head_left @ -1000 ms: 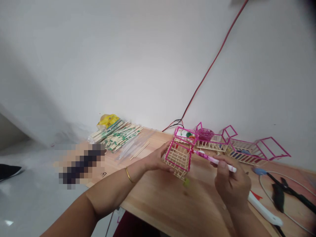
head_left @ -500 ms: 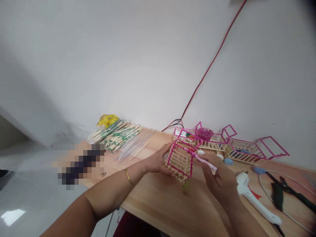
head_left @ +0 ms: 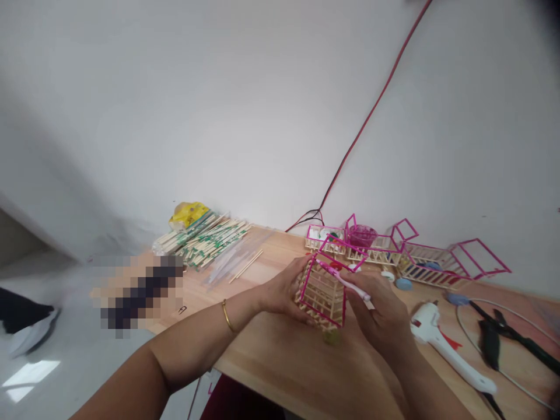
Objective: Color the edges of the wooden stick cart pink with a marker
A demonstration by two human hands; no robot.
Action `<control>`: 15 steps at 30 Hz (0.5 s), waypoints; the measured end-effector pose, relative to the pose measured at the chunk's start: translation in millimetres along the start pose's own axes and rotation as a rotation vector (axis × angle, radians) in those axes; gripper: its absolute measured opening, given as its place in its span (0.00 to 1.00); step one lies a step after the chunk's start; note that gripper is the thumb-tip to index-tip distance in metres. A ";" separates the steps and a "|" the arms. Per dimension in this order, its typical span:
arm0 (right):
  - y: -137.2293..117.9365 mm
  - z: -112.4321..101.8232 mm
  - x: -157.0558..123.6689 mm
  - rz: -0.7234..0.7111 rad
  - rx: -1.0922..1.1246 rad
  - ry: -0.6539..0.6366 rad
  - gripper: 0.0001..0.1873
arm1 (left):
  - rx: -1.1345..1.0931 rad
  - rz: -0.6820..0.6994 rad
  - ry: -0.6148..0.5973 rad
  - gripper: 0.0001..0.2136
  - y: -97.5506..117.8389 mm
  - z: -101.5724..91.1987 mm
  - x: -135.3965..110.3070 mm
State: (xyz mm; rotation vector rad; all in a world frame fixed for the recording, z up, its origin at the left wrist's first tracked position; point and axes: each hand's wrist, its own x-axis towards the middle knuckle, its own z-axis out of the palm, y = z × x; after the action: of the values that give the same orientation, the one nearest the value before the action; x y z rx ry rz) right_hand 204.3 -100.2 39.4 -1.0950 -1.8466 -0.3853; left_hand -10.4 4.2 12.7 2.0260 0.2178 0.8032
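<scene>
A small cart-like basket, built of thin wooden sticks with pink-painted edges and a pink frame at its far end, is held tilted above the table. My left hand is closed around its left side, with some fingers hidden behind the slats. In my right hand is a slim pink-and-white brush, pinched by the handle. Its pink-smeared head lies at the basket's far upper edge. A blurred yellow-green spot shows just under the basket.
Pink-edged stick baskets line the wall, with a pink cup among them. A white glue gun and dark-handled pliers-like tool lie right. Left are packaged chopsticks, two loose sticks and a yellow bag.
The basket has tipped and shifted slightly toward me. The brush has moved a little left along its edge. At far left, a person's foot has come further into view.
</scene>
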 end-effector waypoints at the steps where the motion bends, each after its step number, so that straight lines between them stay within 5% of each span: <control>1: 0.5 0.3 -0.4 -0.003 -0.001 -0.004 0.11 | 0.000 0.010 -0.001 0.60 0.8 0.4 0.5; 15: 2.3 1.7 -1.7 -0.017 -0.015 0.003 0.12 | 0.019 0.039 -0.002 0.61 -0.2 1.9 1.8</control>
State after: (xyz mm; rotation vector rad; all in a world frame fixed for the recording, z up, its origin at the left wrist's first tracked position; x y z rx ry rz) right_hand 205.5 -98.7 36.7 -1.0888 -1.8538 -0.4105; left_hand -7.8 3.8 12.7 2.0548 0.1862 0.8255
